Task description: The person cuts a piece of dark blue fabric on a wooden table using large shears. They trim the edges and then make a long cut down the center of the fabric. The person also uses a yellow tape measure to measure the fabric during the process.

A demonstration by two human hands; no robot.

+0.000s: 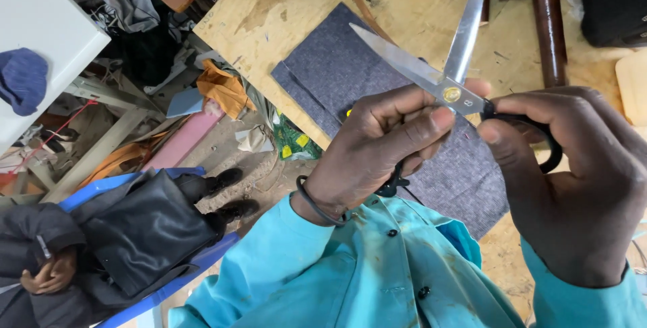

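A pair of steel scissors (450, 65) with black handles is held up over the table, its blades spread apart. My right hand (573, 180) grips the black handle loops. My left hand (377, 146) pinches the scissors near the brass pivot screw, fingers wrapped over the lower handle. Beneath both hands lies a grey-blue piece of fabric (337, 72), folded flat on the wooden table (269, 5). I wear turquoise sleeves and a dark band on my left wrist.
Another person in a dark jacket (135, 227) sits on a blue plastic chair at lower left, hands clasped. Cloth scraps, an orange rag (222, 89) and wooden slats litter the floor. A white board with a blue cap (21, 79) is at far left.
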